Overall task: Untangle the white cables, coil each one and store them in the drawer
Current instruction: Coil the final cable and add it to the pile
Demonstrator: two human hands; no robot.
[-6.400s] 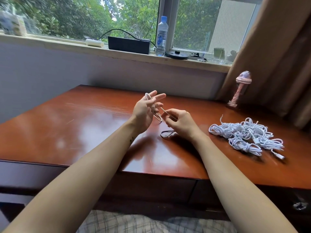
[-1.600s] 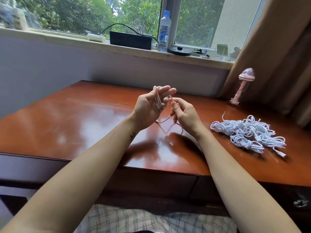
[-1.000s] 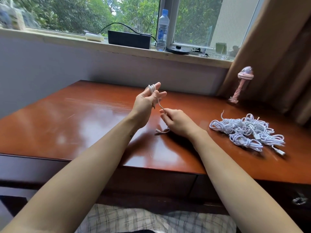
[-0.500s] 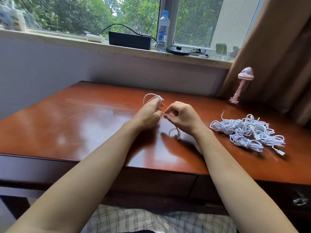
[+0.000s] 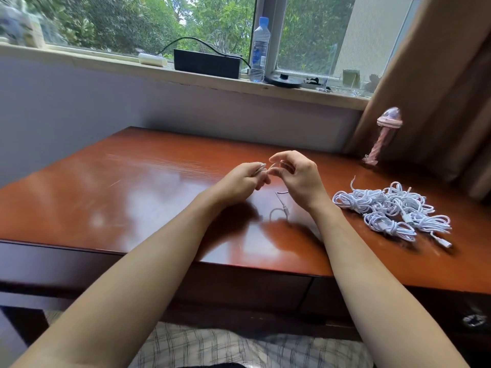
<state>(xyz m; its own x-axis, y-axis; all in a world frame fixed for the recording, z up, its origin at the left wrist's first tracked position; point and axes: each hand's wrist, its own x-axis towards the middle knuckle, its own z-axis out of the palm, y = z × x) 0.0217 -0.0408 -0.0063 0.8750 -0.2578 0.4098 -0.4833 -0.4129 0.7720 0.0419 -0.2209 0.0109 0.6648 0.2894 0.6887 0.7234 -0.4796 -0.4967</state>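
Nearest the camera, 2 bare forearms reach over the front edge of the desk [image 5: 111, 208], above a checked cloth on the lap; no drawer stands open in view. Change noted: half a second ago the left hand held an open loop standing up above its fist, and now that loop is gone from sight, drawn down into the closed hand, while the right hand has lifted and arched over it. Judged meaning: the coil of this 1 cable is nearly wound, only a short tail being left to wrap or tuck, and storing has not begun. Left hand [image 5: 243, 180]: fingers curled tight together into a loose fist around the bundled white cable [image 5: 259, 170], of which just a sliver shows at the fingertips. Right hand [image 5: 297, 175]: index finger and thumb arched apart in a C, the other fingers bent under, and a thin strand seems pinched at the thumb tip, though it is too fine to be sure. The free tail [image 5: 282, 199] with its plug hangs below the right palm just above the glossy top, mirrored there. Farther right, well apart from both hands, lies the pile of white cables [image 5: 390, 211], several looped, untouched. Beyond it a pink bottle [image 5: 382, 136] stands by the curtain; on the sill behind, a water bottle [image 5: 260, 49] and a black box [image 5: 207, 66].
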